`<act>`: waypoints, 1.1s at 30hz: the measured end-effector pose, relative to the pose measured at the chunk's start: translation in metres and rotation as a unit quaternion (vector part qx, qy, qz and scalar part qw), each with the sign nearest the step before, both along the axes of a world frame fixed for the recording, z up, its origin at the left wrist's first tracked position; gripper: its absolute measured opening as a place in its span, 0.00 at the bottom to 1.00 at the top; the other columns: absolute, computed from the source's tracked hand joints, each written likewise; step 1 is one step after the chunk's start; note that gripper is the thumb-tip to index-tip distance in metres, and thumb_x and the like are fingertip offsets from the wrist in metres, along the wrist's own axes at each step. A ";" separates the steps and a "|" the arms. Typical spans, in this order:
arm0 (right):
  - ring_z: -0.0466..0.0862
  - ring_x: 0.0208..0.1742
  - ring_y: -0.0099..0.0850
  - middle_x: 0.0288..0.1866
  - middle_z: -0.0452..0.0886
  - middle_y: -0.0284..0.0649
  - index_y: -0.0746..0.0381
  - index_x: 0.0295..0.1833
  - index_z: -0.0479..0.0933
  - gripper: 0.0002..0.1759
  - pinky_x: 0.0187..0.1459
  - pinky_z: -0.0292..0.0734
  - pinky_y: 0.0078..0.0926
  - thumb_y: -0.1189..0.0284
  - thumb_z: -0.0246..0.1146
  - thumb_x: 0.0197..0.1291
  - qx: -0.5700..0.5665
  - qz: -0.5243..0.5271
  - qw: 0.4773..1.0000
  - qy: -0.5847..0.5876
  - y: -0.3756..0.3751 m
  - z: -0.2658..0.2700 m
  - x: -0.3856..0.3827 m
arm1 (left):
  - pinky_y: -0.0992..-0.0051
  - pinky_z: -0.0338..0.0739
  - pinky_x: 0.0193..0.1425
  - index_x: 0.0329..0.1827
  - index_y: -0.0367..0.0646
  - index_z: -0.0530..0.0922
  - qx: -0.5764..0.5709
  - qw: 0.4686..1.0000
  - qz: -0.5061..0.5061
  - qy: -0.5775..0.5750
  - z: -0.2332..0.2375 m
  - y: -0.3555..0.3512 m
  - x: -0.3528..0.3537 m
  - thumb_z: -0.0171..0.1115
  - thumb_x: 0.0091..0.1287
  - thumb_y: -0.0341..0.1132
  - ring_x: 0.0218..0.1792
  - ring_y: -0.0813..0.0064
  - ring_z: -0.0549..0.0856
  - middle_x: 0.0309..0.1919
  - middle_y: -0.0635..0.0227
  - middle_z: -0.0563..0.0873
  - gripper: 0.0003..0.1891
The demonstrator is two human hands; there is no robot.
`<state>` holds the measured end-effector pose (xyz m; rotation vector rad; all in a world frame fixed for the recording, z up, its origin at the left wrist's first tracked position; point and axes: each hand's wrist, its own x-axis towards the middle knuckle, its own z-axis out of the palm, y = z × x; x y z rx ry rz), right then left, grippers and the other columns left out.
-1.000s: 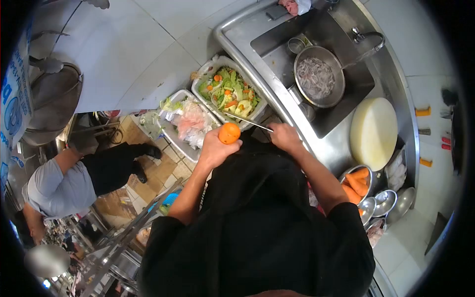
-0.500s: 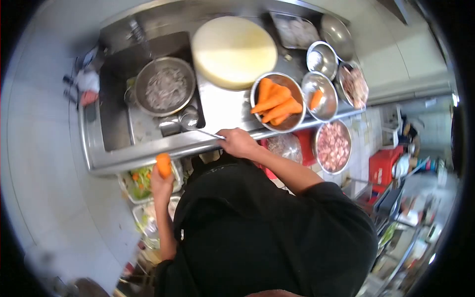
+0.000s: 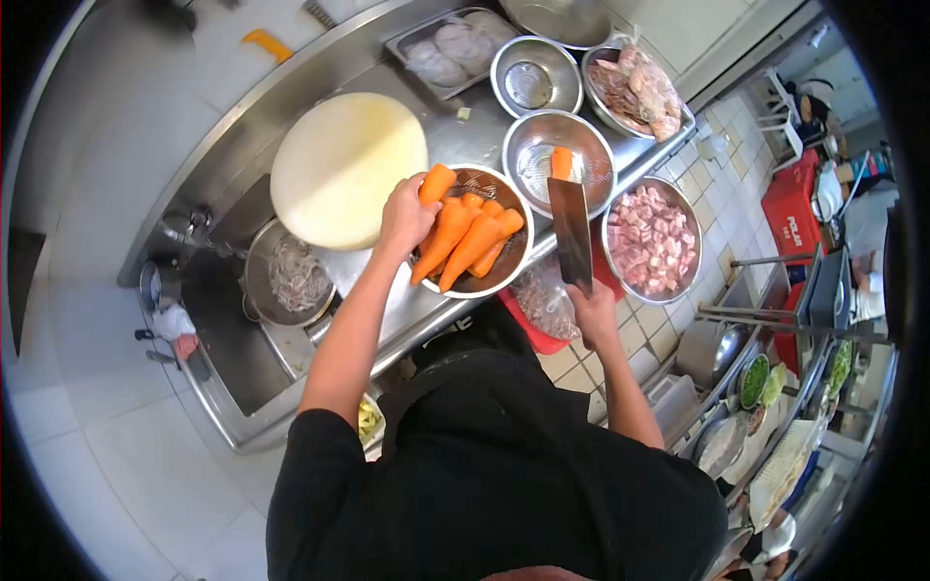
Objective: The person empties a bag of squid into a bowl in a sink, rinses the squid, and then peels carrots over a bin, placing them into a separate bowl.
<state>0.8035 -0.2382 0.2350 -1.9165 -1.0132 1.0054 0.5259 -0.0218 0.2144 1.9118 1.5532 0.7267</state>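
My left hand (image 3: 407, 215) is closed on an orange carrot (image 3: 438, 182) at the left rim of a metal bowl (image 3: 527, 242). Several peeled carrots (image 3: 475, 247) lie heaped in that bowl. In my right hand (image 3: 594, 315) is a cleaver (image 3: 570, 232), gripped by its handle with the broad blade pointing away from me. The blade's tip overlaps the near edge of a perforated steel bowl (image 3: 523, 160) in my view. Inside that bowl is a carrot piece (image 3: 562, 163), partly hidden by the blade.
A thick round cutting board (image 3: 349, 169) lies left of the carrots. The sink (image 3: 242, 363) holds a pan of greyish strips (image 3: 298, 276). Diced meat fills a bowl (image 3: 651, 240) at the right. Farther back stand another steel bowl (image 3: 536, 77) and a tray of bagged food (image 3: 455, 48).
My view has turned rightward. My left hand has carried the carrot from the sink's front left to the carrot bowl. My right hand has moved right, and the cleaver's broad blade now shows.
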 end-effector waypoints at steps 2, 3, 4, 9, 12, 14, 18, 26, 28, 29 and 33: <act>0.79 0.31 0.27 0.32 0.84 0.42 0.70 0.46 0.80 0.12 0.36 0.74 0.28 0.72 0.65 0.61 0.025 -0.009 0.999 -0.026 -0.005 -0.011 0.015 | 0.64 0.78 0.58 0.55 0.37 0.81 -0.015 0.991 -0.110 0.081 0.001 0.023 0.013 0.67 0.56 0.28 0.50 0.53 0.84 0.49 0.52 0.85 0.21; 0.79 0.30 0.27 0.31 0.85 0.43 0.69 0.45 0.81 0.12 0.35 0.74 0.28 0.72 0.66 0.61 0.036 -0.015 0.998 -0.040 -0.009 -0.019 0.022 | 0.63 0.77 0.59 0.54 0.38 0.82 -0.022 0.979 -0.165 0.121 0.001 0.033 0.017 0.66 0.56 0.27 0.51 0.51 0.83 0.49 0.52 0.85 0.20; 0.79 0.29 0.27 0.31 0.84 0.44 0.69 0.45 0.81 0.12 0.35 0.74 0.28 0.71 0.66 0.61 0.032 -0.026 0.998 -0.036 -0.012 -0.030 0.030 | 0.62 0.76 0.61 0.52 0.37 0.83 -0.012 0.975 -0.191 0.116 0.002 0.041 0.024 0.64 0.56 0.28 0.52 0.52 0.83 0.49 0.52 0.85 0.18; 0.79 0.29 0.26 0.28 0.83 0.43 0.70 0.44 0.80 0.11 0.33 0.73 0.29 0.71 0.65 0.61 0.001 -0.062 0.998 -0.005 -0.019 -0.057 0.059 | 0.62 0.77 0.56 0.47 0.37 0.84 0.053 0.977 -0.201 0.046 0.006 0.050 0.099 0.63 0.58 0.33 0.49 0.53 0.84 0.45 0.54 0.86 0.15; 0.77 0.29 0.21 0.28 0.83 0.41 0.69 0.45 0.80 0.11 0.31 0.72 0.28 0.72 0.64 0.62 0.082 -0.101 0.990 0.058 -0.016 -0.065 0.066 | 0.61 0.78 0.55 0.45 0.35 0.84 -0.108 0.974 -0.199 -0.007 -0.010 0.050 0.179 0.66 0.60 0.41 0.48 0.52 0.85 0.41 0.50 0.87 0.18; 0.74 0.30 0.19 0.29 0.80 0.34 0.68 0.46 0.80 0.10 0.32 0.70 0.24 0.74 0.63 0.63 0.022 -0.090 0.995 0.022 -0.016 -0.059 0.076 | 0.60 0.78 0.56 0.49 0.34 0.80 -0.191 0.969 -0.155 0.033 -0.029 0.055 0.229 0.69 0.58 0.46 0.50 0.52 0.85 0.41 0.46 0.86 0.25; 0.70 0.18 0.18 0.20 0.71 0.27 0.64 0.38 0.77 0.07 0.20 0.64 0.21 0.72 0.62 0.65 0.036 -0.109 0.993 0.012 -0.023 -0.066 0.085 | 0.58 0.76 0.60 0.60 0.33 0.69 -0.245 0.967 -0.029 0.069 -0.058 0.057 0.283 0.74 0.53 0.46 0.55 0.51 0.83 0.50 0.44 0.83 0.37; 0.71 0.25 0.20 0.25 0.76 0.30 0.68 0.46 0.81 0.10 0.28 0.67 0.25 0.73 0.63 0.64 -0.081 -0.154 0.981 0.091 -0.027 -0.055 0.089 | 0.68 0.80 0.51 0.60 0.37 0.71 -0.513 0.808 -0.091 -0.274 -0.077 0.083 0.254 0.69 0.58 0.30 0.45 0.72 0.84 0.47 0.61 0.83 0.26; 0.73 0.24 0.23 0.24 0.78 0.34 0.68 0.45 0.81 0.10 0.28 0.69 0.27 0.73 0.63 0.64 -0.035 -0.125 0.990 0.055 -0.015 -0.046 0.086 | 0.67 0.80 0.49 0.62 0.38 0.70 -0.432 0.803 -0.135 -0.389 -0.032 0.068 0.214 0.68 0.61 0.31 0.44 0.71 0.84 0.45 0.63 0.82 0.26; 0.74 0.24 0.25 0.24 0.79 0.36 0.68 0.45 0.81 0.10 0.29 0.70 0.29 0.73 0.63 0.64 -0.013 -0.105 0.994 0.040 -0.008 -0.043 0.082 | 0.66 0.80 0.48 0.63 0.39 0.70 -0.384 0.796 -0.152 -0.442 -0.016 0.059 0.189 0.68 0.62 0.31 0.44 0.71 0.84 0.45 0.65 0.81 0.26; 0.81 0.27 0.37 0.28 0.83 0.48 0.69 0.45 0.80 0.10 0.33 0.75 0.33 0.72 0.63 0.63 0.079 0.058 0.992 -0.079 0.028 -0.043 0.058 | 0.72 0.80 0.46 0.61 0.39 0.72 -0.272 0.834 -0.085 -0.472 0.034 -0.009 0.072 0.71 0.60 0.31 0.39 0.75 0.83 0.44 0.66 0.83 0.26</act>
